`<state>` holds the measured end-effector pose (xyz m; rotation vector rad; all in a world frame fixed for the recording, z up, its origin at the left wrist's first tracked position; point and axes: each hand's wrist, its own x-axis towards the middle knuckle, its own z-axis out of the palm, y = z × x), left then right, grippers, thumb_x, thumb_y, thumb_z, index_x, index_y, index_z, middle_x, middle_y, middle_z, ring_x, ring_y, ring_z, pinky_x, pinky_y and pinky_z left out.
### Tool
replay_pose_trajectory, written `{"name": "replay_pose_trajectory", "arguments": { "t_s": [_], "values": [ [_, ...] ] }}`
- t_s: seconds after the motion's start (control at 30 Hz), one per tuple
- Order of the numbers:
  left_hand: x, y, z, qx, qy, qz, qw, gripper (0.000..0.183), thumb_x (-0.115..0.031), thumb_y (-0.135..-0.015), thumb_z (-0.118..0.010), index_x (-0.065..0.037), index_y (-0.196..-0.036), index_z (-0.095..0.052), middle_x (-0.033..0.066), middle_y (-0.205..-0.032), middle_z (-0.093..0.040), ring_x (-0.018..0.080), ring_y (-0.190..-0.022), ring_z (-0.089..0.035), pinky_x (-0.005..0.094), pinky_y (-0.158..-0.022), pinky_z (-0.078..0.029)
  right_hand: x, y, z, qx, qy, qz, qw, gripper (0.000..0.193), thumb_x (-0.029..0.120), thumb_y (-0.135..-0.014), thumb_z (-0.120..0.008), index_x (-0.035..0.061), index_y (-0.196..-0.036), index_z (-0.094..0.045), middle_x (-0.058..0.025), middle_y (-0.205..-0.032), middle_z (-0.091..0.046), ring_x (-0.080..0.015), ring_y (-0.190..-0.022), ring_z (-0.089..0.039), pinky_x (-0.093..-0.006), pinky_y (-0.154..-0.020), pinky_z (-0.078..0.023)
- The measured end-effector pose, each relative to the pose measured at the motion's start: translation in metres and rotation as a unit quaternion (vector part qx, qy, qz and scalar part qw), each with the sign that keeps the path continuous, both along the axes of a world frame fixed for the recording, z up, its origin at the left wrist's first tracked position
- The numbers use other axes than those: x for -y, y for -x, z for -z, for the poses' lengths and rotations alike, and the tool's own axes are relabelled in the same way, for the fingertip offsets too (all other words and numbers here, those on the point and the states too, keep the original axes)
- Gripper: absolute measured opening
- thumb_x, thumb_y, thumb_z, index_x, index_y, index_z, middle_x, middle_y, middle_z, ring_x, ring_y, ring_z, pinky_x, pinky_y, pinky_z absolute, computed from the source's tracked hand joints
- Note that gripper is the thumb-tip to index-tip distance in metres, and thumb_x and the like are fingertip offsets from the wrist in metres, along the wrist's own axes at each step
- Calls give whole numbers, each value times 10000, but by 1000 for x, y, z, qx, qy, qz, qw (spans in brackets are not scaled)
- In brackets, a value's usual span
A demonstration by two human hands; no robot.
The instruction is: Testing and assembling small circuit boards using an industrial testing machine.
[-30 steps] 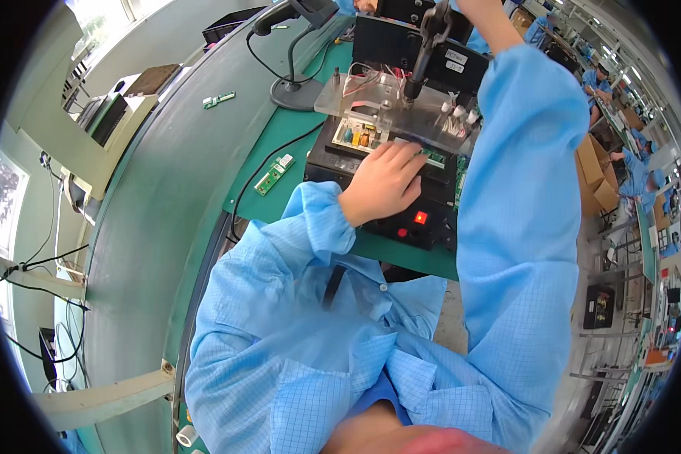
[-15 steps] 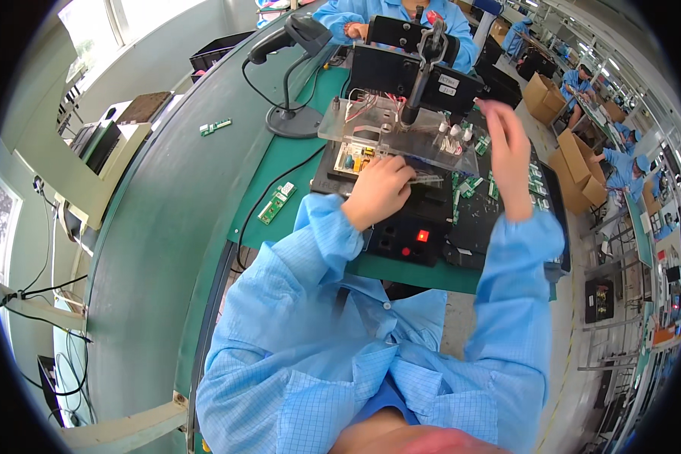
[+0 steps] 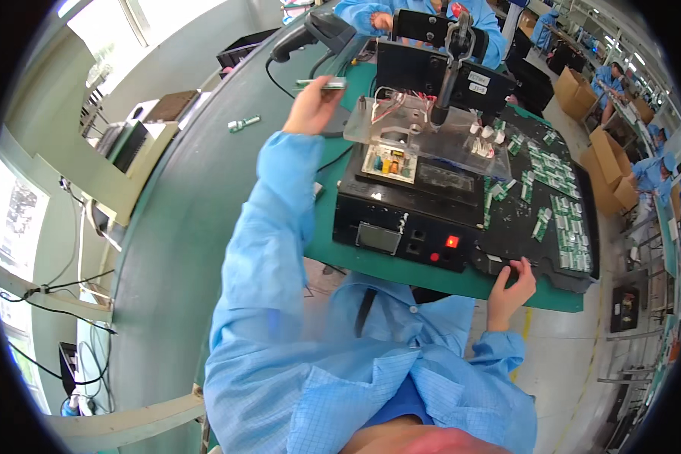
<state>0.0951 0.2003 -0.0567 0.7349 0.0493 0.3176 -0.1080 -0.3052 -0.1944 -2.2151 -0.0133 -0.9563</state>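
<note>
In my left hand (image 3: 310, 108), raised under the head of a barcode scanner (image 3: 308, 38), is a small green circuit board (image 3: 324, 84), pinched edge-on. My right hand (image 3: 511, 293) is at the front edge of a black tray (image 3: 507, 240), fingers partly curled and apart, with nothing visible in them. Between the hands stands a black test fixture (image 3: 349, 219) with a small display and a lit red button (image 3: 452, 241). A board with yellow and orange parts (image 3: 390, 164) lies in its bed. Above it are a clear plate (image 3: 367, 130) and an upright clamp lever (image 3: 448, 87).
Several green boards (image 3: 571, 227) lie in the tray, some in rows. Another board (image 3: 244, 122) rests on the green belt (image 3: 181, 227) at left. A co-worker in blue (image 3: 363, 11) sits across the bench. Cartons (image 3: 609, 155) stand on the floor at right.
My left hand has left the fixture for the scanner, carrying a green board. My right hand has come down from beside the clamp to the tray's front edge. The whole view has shifted slightly.
</note>
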Motion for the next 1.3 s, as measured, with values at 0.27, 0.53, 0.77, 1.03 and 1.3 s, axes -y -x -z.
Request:
{"name": "replay_pose_trajectory", "arguments": {
  "t_s": [0.27, 0.53, 0.77, 1.03, 1.3],
  "values": [
    [47, -79, -18, 36, 67, 3, 997, 119, -68, -984, -563, 40, -1011, -606, 163, -1016, -682, 281, -979, -675, 375, -930, -582, 10, 1, 4, -14, 99, 58, 993, 400, 121, -894, -642, 40, -1281, -577, -60, -1107, -665, -272, -1118, -536, -412, -1017, -355],
    [35, -44, -12, -53, -67, 72, 994, 88, -119, -960, -594, -43, -994, -624, 79, -920, -669, 219, -840, -644, 337, -774, -546, 6, 4, 1, -23, 109, 68, 991, 356, 130, -878, -650, 63, -1225, -613, -31, -1083, -680, -249, -1115, -541, -391, -1012, -358],
    [-92, 54, 4, -239, -541, 124, 797, 344, -180, -884, -714, -68, -1200, -638, 47, -891, -655, 87, -729, -569, 250, -582, -436, 8, 3, 3, -27, 132, 51, 990, 303, 127, -904, -656, 59, -1200, -643, -46, -1106, -697, -252, -1101, -575, -395, -1003, -389],
    [-257, 152, 68, -386, -535, 16, 752, 451, -169, -859, -738, -59, -1274, -601, 25, -742, -607, 96, -533, -501, 261, -437, -352, 13, 10, -2, -31, 140, 69, 987, 294, 134, -894, -672, 61, -1179, -651, -51, -1088, -706, -263, -1098, -588, -394, -995, -396],
    [-398, 238, 147, -432, -560, -409, 576, 685, -254, -743, -823, -23, -1332, -561, 174, -1031, -714, 278, -995, -667, 367, -854, -538, 5, -1, -25, -25, 92, 8, 995, 298, 119, -884, -671, 55, -1174, -640, -96, -1124, -677, -308, -1078, -592, -415, -968, -427]
  ]
}}
